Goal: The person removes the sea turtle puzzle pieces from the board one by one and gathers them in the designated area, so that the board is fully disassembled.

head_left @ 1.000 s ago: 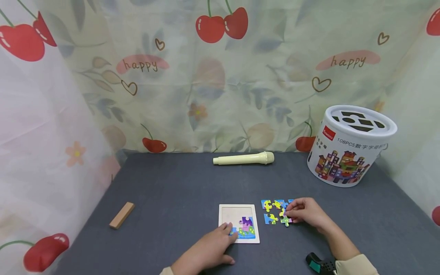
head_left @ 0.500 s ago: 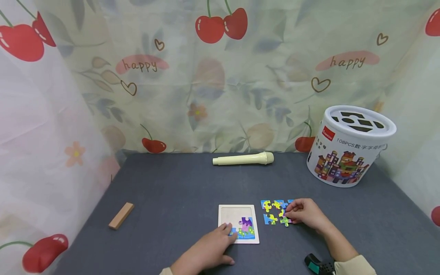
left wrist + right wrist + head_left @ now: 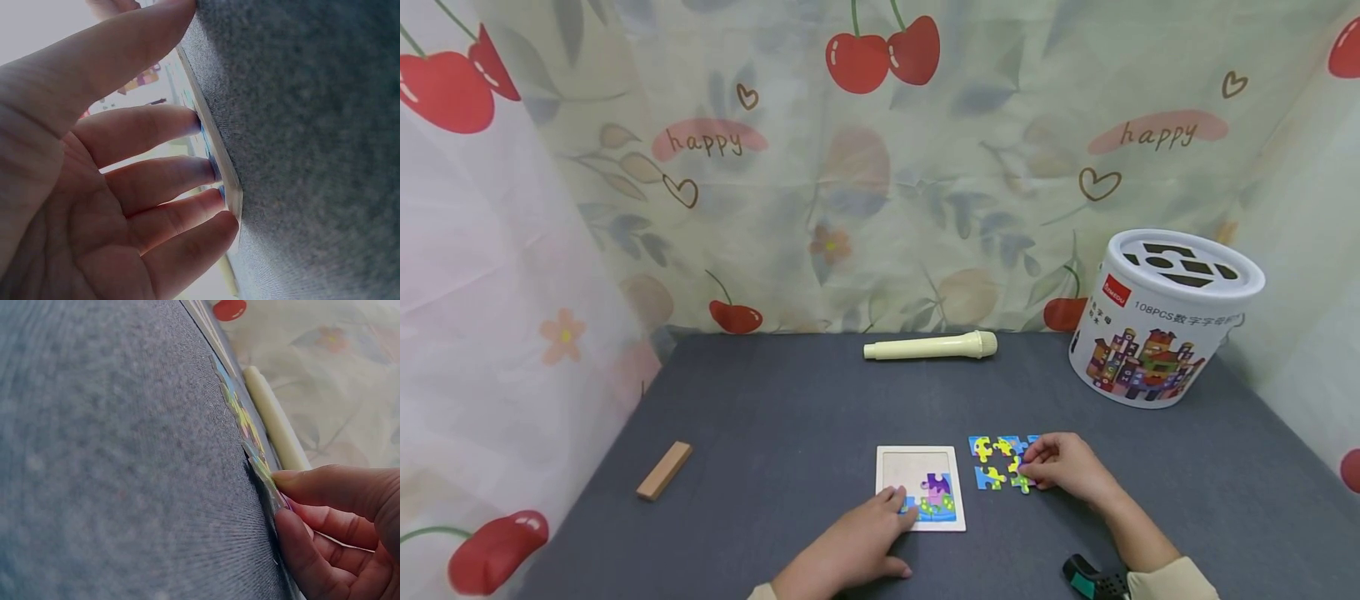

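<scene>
My left hand (image 3: 868,537) rests its fingertips on the near left part of a square wooden puzzle tray (image 3: 901,462). In the left wrist view, the fingers (image 3: 159,172) reach out fairly straight onto the tray edge. Several fitted pieces (image 3: 940,504), purple, pink, green and blue, lie at the tray's lower right. To the right of the tray, my right hand (image 3: 1071,467) pinches a greenish jigsaw piece (image 3: 267,481) between thumb and fingers; that piece is tilted at the edge of the group. Several other loose jigsaw pieces (image 3: 981,448), blue and yellow, lie beside it, some partly behind the fingers.
A cream toy microphone (image 3: 931,346) lies at the back of the dark table. At the back right stands a white block bucket (image 3: 1150,333). A wooden block (image 3: 665,471) is off to the left, and a black-and-teal device (image 3: 1093,579) sits at my right wrist.
My right hand stays at the loose pieces, its fingertips shifting only slightly with the pinched piece. The left hand has kept its place on the tray.
</scene>
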A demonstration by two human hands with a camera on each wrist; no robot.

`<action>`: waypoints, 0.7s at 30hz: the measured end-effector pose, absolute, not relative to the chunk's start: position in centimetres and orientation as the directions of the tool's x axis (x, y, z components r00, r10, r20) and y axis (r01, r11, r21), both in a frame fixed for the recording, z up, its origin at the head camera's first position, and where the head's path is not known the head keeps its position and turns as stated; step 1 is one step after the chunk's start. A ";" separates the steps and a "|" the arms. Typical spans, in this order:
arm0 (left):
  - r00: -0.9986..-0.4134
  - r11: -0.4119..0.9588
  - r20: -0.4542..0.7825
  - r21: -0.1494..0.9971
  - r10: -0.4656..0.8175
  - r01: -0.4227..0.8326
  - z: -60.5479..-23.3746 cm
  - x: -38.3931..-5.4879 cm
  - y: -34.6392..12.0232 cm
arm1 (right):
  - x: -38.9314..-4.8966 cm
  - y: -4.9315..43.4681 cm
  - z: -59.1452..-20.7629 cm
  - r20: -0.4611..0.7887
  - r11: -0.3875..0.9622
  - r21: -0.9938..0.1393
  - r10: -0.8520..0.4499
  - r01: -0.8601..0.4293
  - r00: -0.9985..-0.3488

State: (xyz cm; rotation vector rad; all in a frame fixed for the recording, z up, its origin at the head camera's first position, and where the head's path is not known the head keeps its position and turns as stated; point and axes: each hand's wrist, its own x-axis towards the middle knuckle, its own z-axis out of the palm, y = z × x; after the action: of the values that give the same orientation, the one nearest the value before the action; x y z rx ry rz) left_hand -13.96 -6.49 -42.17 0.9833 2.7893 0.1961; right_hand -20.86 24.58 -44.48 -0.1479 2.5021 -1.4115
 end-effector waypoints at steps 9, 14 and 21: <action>-0.770 0.776 -0.121 0.188 0.626 0.602 -42.2 -13.9 -6.5 | -20.9 24.6 -44.4 -0.169 0.539 -0.842 -0.254 0.006 -0.952; -0.764 0.767 -0.099 0.177 0.637 0.617 -42.4 -14.0 -6.5 | -20.7 24.6 -44.3 -0.164 0.541 -0.841 -0.262 -0.004 -0.951; -0.765 0.767 -0.093 0.169 0.638 0.619 -42.5 -14.0 -6.5 | -20.6 24.3 -44.3 -0.159 0.570 -0.821 -0.236 -0.005 -0.959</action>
State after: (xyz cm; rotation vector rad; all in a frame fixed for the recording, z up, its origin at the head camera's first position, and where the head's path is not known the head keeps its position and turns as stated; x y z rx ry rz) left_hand -13.96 -6.52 -42.54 1.0072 2.8151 0.1935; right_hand -20.64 24.34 -44.26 -0.2001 2.5532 -1.3346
